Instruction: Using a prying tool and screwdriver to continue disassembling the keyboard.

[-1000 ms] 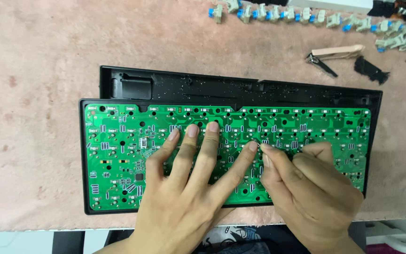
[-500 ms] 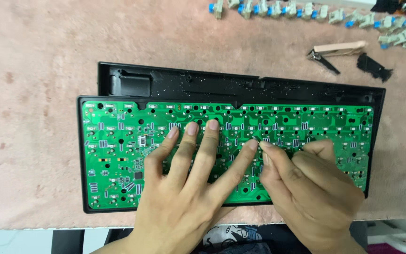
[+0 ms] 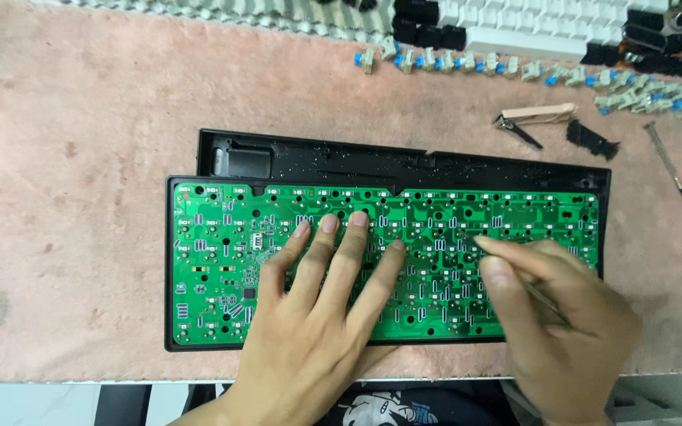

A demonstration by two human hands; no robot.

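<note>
Left hand (image 3: 321, 315) lies flat and open, steadying the green circuit board (image 3: 222, 260); right hand (image 3: 562, 323) pinches a thin metal tool (image 3: 507, 264), probably mid-poke. Next needs careful tip placement.

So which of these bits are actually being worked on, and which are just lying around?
In use: green circuit board, black keyboard case, thin metal tool, left hand, right hand.

Lying about: loose key switches, screwdriver, keycaps, small brush.
</note>
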